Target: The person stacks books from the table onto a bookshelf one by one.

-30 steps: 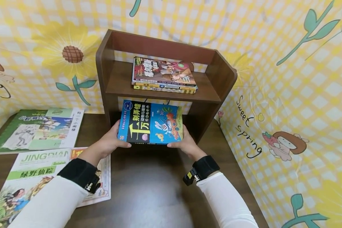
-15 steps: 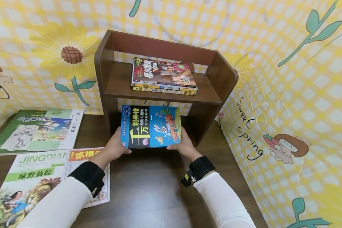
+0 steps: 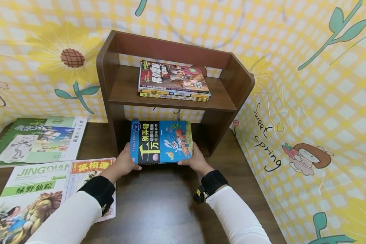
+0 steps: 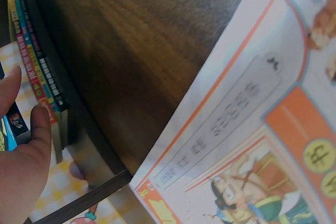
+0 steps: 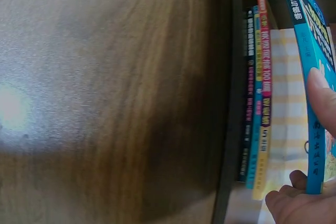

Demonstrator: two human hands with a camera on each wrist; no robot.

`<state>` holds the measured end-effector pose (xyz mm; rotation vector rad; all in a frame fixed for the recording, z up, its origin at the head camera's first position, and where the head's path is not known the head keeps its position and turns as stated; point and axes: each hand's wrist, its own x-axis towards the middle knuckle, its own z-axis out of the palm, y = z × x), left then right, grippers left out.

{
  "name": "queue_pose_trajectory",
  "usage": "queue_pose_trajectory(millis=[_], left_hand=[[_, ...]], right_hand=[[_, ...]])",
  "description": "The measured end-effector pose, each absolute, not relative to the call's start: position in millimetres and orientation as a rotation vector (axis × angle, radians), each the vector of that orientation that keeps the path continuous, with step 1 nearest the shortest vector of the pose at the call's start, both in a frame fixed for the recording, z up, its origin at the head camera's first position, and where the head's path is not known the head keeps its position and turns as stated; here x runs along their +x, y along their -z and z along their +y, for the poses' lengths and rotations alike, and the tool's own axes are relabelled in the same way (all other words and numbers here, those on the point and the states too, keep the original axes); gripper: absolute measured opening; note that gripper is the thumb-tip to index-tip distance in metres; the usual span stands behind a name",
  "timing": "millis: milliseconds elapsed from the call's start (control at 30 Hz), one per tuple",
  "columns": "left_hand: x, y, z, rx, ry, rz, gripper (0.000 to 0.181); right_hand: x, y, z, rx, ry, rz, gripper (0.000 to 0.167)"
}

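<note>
Well to the left, a green-and-white picture book (image 3: 42, 140) lies flat on the dark brown wooden table (image 3: 158, 210), and nearer the person is a white storybook with a green title band and a lion (image 3: 33, 203). Just beside that lies a white magazine with an orange-red heading (image 3: 91, 167), partly hidden under the left forearm in its white sleeve (image 3: 70, 217) and black wrist strap (image 3: 99, 189). Next comes the left hand (image 3: 125, 164), gripping the left edge of a blue-and-black paperback with yellow lettering and a rabbit (image 3: 161, 142), its thumb at the near edge. That paperback is held cover up between the side panels of a dark brown wooden bookshelf (image 3: 170, 104), at its lower compartment; how far inside it reaches I cannot tell. Beneath it and apart from it, the right wrist view shows a stack of thin books with black, blue and red-yellow spines (image 5: 257, 98) in the same compartment. Above, a flat pile of colourful comic-style books (image 3: 174, 79) rests on the upper shelf. Then the right hand (image 3: 198, 161) grasps the paperback's right edge, thumb in front. Farthest right is yellow-and-white checked cloth (image 3: 317, 101), printed with "Sweet spring".
</note>
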<state>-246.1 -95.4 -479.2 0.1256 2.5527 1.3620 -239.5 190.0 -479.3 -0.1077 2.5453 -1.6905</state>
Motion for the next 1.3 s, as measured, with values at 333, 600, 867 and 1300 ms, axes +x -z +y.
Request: queue_pose_trajectory(millis=[333, 600, 867, 1300], left_hand=[[-245.2, 495.5, -91.0, 0.070, -1.339, 2.487, 0.100], [-249.7, 498.4, -85.5, 0.070, -1.334, 2.575, 0.087], [-256.2, 498.7, -73.5, 0.096, -1.278, 2.646, 0.079], [-271.5, 502.0, -69.2, 0.097, -1.316, 2.699, 0.086]], right_hand=[[-240.6, 495.6, 192.4, 0.079, 1.736, 2.430, 0.091], [-241.5, 499.1, 192.9, 0.086, 1.773, 2.424, 0.087], [-243.7, 500.8, 195.0, 0.085, 1.590, 2.603, 0.086], [-260.1, 506.9, 191.1, 0.185, 1.432, 2.777, 0.073]])
